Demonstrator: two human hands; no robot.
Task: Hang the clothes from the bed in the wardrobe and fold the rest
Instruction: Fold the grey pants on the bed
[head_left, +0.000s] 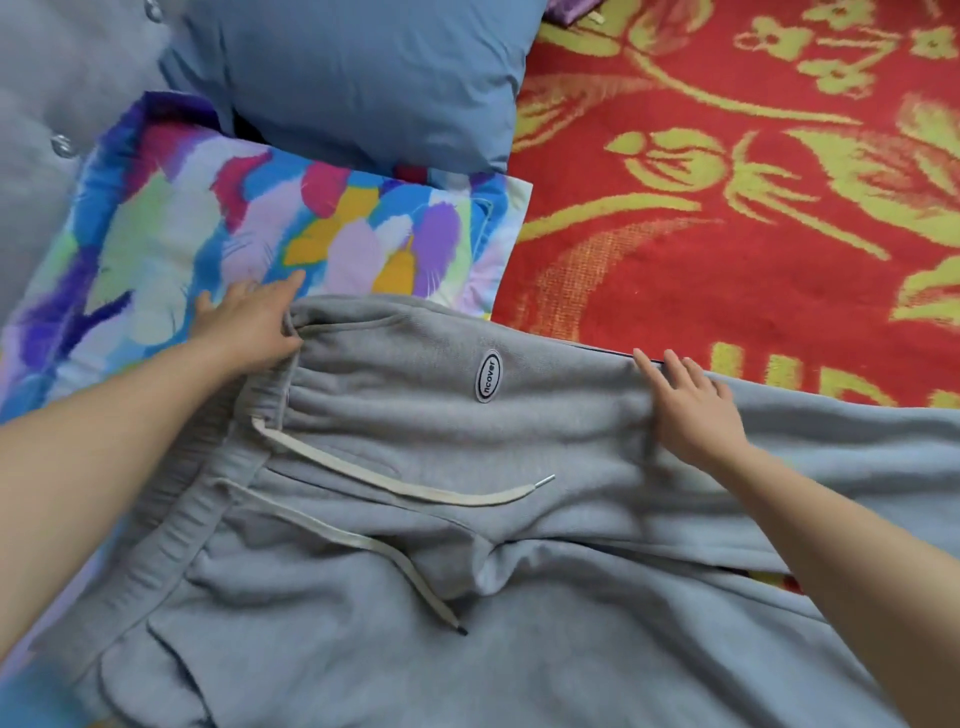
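Note:
Grey sweatpants (467, 545) lie spread across the bed, waistband to the left, legs running off to the right. An oval label (488, 375) sits near the top edge, and two pale drawstrings (395, 483) trail over the front. My left hand (249, 322) holds the waistband's upper corner, thumb against the fabric, fingers stretched out over the pillow. My right hand (691, 410) lies flat on the upper pant leg, fingers straight and pressing the cloth.
A multicoloured pillow (208, 228) lies at the upper left with a blue pillow (363, 73) behind it. A red blanket with yellow floral pattern (753, 182) covers the bed at the right. A grey tufted headboard (57, 104) fills the far left.

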